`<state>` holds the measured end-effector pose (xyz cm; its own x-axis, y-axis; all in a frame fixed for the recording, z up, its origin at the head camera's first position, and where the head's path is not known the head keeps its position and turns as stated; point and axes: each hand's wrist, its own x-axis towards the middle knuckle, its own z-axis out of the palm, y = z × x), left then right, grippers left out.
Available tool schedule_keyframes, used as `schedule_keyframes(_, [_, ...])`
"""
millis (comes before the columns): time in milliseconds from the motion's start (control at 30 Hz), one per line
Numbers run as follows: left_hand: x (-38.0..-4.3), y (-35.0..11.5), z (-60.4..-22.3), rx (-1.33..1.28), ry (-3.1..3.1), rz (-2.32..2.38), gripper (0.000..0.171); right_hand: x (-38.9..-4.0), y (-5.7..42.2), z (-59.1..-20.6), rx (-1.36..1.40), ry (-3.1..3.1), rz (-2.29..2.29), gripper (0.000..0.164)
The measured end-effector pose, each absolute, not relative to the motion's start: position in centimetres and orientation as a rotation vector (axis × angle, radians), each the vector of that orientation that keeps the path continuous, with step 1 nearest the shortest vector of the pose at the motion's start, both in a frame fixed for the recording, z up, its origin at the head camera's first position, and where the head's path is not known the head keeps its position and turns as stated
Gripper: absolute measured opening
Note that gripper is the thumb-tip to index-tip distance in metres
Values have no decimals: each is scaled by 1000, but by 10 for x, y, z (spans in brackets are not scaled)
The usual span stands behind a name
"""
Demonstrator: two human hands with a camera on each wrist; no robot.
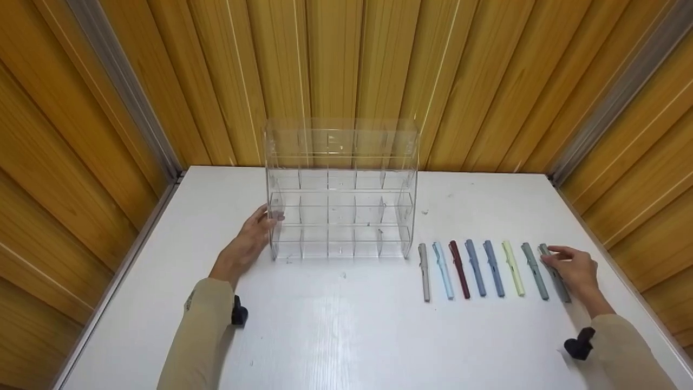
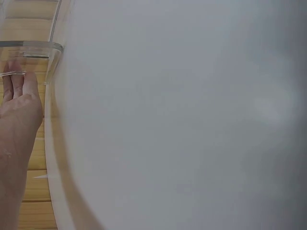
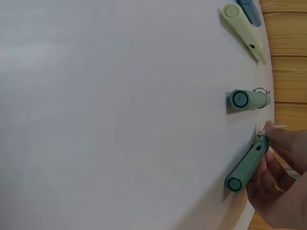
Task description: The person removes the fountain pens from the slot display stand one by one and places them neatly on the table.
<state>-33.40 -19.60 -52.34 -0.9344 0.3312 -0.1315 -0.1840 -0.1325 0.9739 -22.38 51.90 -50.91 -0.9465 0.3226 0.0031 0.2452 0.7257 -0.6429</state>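
Note:
A clear plastic display rack [image 1: 341,216] with tiers of small compartments stands at the middle back of the white table. My left hand [image 1: 252,233] grips its left side near the lower tiers; some fingertips show through the plastic in the left wrist view. At the right end of a row of pens, my right hand [image 1: 576,271] pinches a dark grey-green pen [image 3: 247,165] near its clip end, thumb on one side and fingers on the other. The pen's lower end lies on or close to the table; I cannot tell which. Beside it lies a green pen [image 1: 536,273].
Further left in the row lie a yellow-green pen [image 1: 514,271], two blue pens, a dark red pen [image 1: 460,271], a light blue pen [image 1: 444,273] and a grey pen [image 1: 424,273]. Wood-look panels [image 1: 335,59] wall the table [image 1: 325,325] at the back and sides.

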Motion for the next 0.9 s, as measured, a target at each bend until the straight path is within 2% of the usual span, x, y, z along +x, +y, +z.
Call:
schedule_keyframes(400, [-336, -194, -523, 156, 1797, 2140, 77, -227, 514, -513, -397, -2794, 871, 46])
schedule_keyframes(733, [-337, -197, -520, 102, 1819, 2075, 81, -227, 515, -506, -330, -2815, 819, 55])
schedule_keyframes(900, [-339, -201, -519, 94, 1789, 2078, 84, -229, 518, -499, -270, -2819, 781, 54])
